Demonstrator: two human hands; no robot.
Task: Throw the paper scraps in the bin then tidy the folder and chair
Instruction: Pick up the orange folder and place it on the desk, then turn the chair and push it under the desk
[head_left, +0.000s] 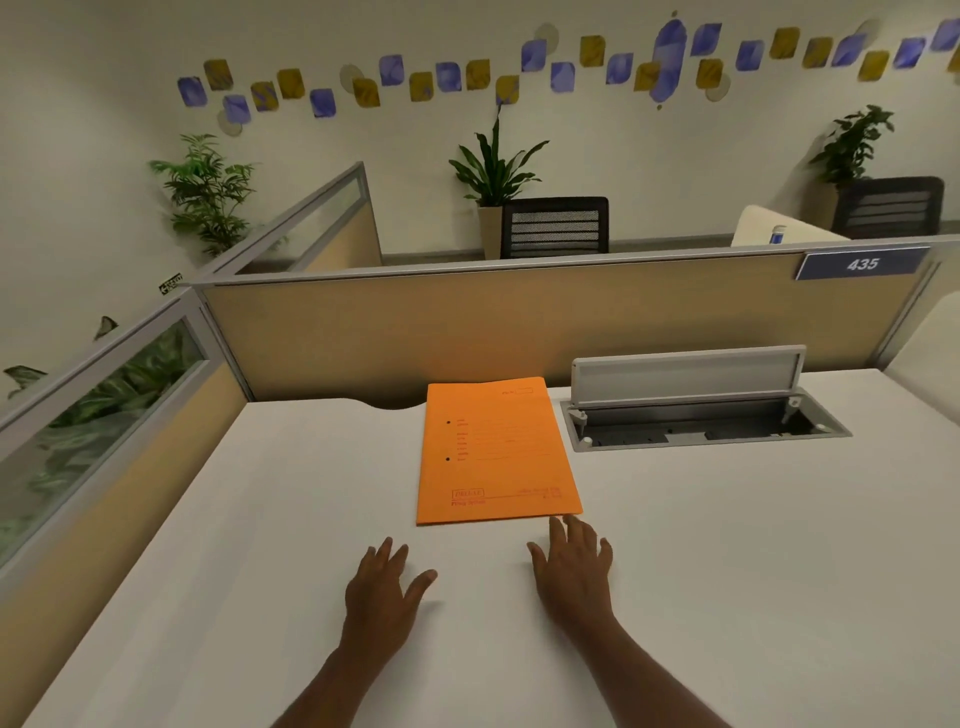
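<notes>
An orange folder (493, 452) lies closed and flat on the white desk (260, 519), near the back partition. My right hand (571, 571) rests palm down just below the folder's near right corner, fingertips at its edge. My left hand (382, 587) lies palm down on the desk a little nearer to me, apart from the folder, fingers spread. Neither hand holds anything. No paper scraps, bin or my own chair show in this view.
An open grey cable hatch (696, 410) with its lid raised sits right of the folder. Beige partitions (519, 322) wall the desk at the back and left. Beyond them stand two black chairs (555, 226) and potted plants (493, 176).
</notes>
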